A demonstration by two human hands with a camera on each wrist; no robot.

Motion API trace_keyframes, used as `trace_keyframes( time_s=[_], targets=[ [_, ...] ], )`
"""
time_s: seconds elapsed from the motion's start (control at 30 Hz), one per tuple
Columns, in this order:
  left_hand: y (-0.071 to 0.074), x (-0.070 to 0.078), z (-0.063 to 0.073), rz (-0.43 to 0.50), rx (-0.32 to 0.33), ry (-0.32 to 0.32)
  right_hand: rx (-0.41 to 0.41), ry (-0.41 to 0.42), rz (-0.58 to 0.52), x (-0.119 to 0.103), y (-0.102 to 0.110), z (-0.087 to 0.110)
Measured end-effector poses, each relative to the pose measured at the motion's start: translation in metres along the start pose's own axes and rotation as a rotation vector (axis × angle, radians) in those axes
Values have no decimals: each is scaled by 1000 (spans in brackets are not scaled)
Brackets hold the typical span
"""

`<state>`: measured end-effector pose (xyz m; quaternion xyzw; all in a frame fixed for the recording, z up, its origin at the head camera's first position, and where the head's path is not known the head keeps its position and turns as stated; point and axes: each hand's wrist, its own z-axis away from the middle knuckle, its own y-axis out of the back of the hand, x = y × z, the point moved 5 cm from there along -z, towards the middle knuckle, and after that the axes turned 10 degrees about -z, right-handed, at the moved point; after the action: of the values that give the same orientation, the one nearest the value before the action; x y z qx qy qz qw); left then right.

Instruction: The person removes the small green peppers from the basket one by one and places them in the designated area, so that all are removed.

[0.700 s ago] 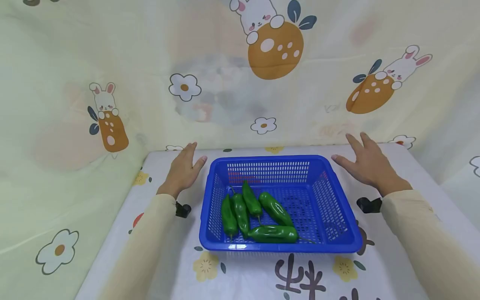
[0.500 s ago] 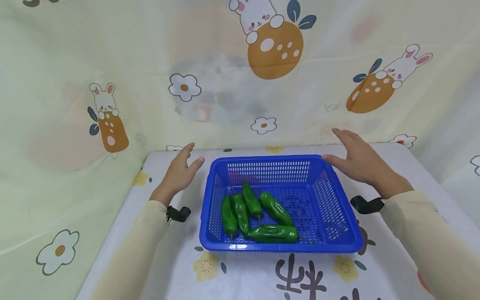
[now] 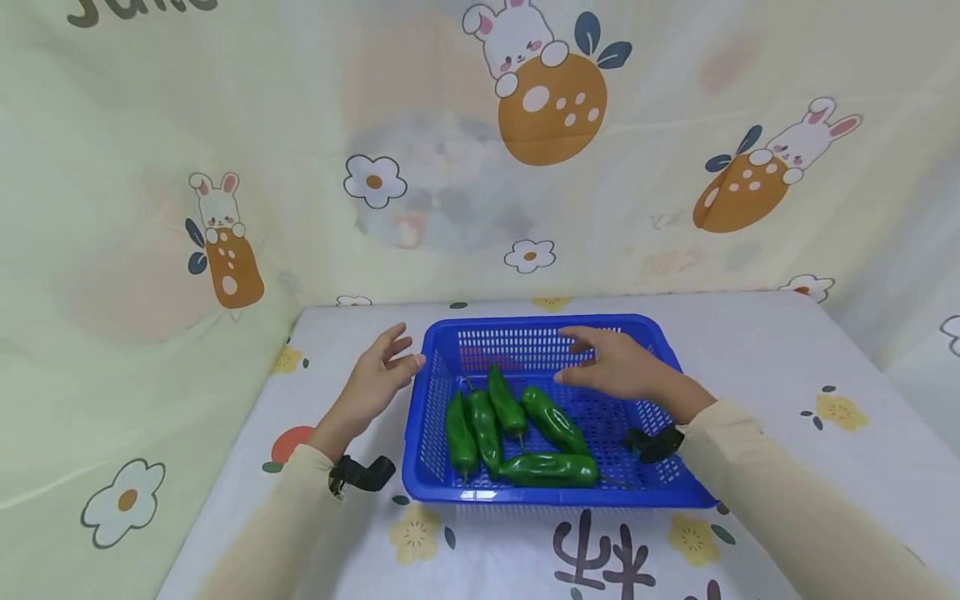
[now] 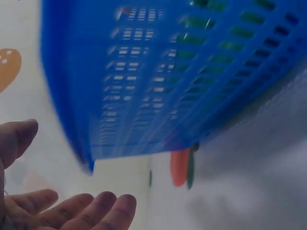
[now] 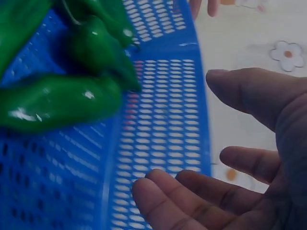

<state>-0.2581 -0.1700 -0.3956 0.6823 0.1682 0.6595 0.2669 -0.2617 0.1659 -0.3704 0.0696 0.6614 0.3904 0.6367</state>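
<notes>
Several glossy green peppers [image 3: 553, 421] lie in a blue plastic basket [image 3: 555, 497] with slotted walls. Four-sided and shallow, it stands in the middle of the table. Over the basket's back right part hovers my right hand [image 3: 618, 367], holding nothing, its fingers loosely bent and apart from the thumb. In the right wrist view a pepper [image 5: 62, 103] lies left of these spread fingers [image 5: 156, 196]. My left hand [image 3: 371, 385] is just outside the left rim, thumb by the rim and fingers relaxed. The left wrist view shows the slotted side wall [image 4: 129, 86] close to that hand.
A white cloth with printed flowers and dark characters covers the table [image 3: 765, 358]. Pale curtains [image 3: 442, 275] printed with rabbits hang behind it and at the sides. Black wrist cameras [image 3: 362, 473] sit below each hand.
My right hand has moved left from beyond the right rim to above the basket. My left hand has come slightly lower and nearer the left rim. Basket and peppers stay put.
</notes>
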Motion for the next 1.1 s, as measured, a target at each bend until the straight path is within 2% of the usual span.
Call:
trace_keyframes(
  time_s=[0.17,0.27,0.53,0.83,1.1],
  targets=[
    [-13,-8,6,63,-36,60,-92,-78,-134,11,-21,-11],
    [-19,-12,7,94,-42,84,-119,-95,-156,14,-30,-15],
    [-28,-18,9,166,-71,93,-168,-166,-124,19,-48,-20],
    [-32,-14,10,206,-96,63,-170,-177,-62,21,-57,-19],
    [-32,-14,12,218,-85,84,-172,-188,-72,23,-61,-21]
  ],
)
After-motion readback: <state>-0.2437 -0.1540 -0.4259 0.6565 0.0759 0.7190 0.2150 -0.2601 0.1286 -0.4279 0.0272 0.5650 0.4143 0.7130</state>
